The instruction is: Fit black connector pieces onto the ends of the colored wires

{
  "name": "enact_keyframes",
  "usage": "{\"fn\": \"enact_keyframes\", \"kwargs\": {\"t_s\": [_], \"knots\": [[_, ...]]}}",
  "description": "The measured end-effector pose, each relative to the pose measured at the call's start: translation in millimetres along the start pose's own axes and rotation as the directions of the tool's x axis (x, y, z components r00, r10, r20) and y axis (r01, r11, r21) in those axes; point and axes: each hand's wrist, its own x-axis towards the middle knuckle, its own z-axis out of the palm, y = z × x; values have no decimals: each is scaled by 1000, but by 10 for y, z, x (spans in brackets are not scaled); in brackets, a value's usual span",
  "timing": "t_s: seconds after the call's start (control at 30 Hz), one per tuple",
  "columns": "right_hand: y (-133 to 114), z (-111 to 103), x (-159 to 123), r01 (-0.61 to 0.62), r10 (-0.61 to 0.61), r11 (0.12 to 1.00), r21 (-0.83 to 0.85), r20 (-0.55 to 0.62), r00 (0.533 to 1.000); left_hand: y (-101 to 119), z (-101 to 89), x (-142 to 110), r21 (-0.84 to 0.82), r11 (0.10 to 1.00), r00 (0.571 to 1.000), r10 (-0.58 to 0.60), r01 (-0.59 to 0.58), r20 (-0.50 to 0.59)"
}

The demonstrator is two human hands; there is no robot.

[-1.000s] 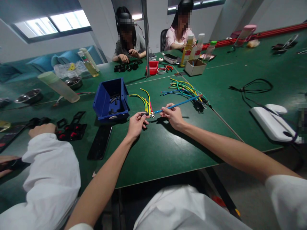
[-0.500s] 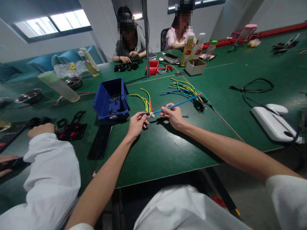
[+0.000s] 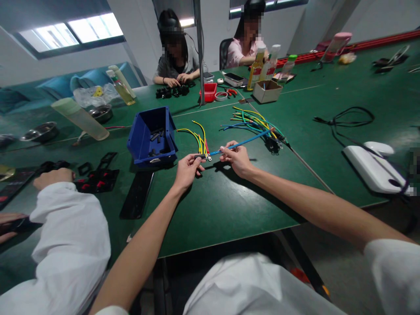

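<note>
My left hand point(image 3: 187, 170) pinches a short black tube point(image 3: 200, 156) between thumb and fingers. The tube points right, at the end of a blue wire point(image 3: 250, 140), close by or touching; which, I cannot tell. My right hand point(image 3: 238, 159) grips that wire near this end, and its far end reaches toward a bundle of coloured wires point(image 3: 252, 117). Just beyond my left fingertips are several yellow and red wires point(image 3: 204, 136). Small metal ring terminals point(image 3: 209, 158) show beside the tube. Left of my hands, a blue bin point(image 3: 144, 138) holds several black tubes.
A black phone point(image 3: 137, 194) lies near my left forearm. A co-worker's white sleeve point(image 3: 72, 223) is at the left, by black and red parts point(image 3: 98, 175). A metal pole point(image 3: 201, 52) rises behind. On the right sits a white device point(image 3: 376, 168) with a black cable.
The black tube has shifted very slightly right, toward the wire end. My hands otherwise hold nearly still. The co-worker's hand at left moved slightly left.
</note>
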Motion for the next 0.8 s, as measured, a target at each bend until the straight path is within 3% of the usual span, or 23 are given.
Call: {"fn": "enact_keyframes", "kwargs": {"t_s": [0.8], "knots": [[6, -8, -2, 24, -24, 1000, 0, 51, 998, 80, 13, -49, -9, 999, 999, -40, 40, 36]]}}
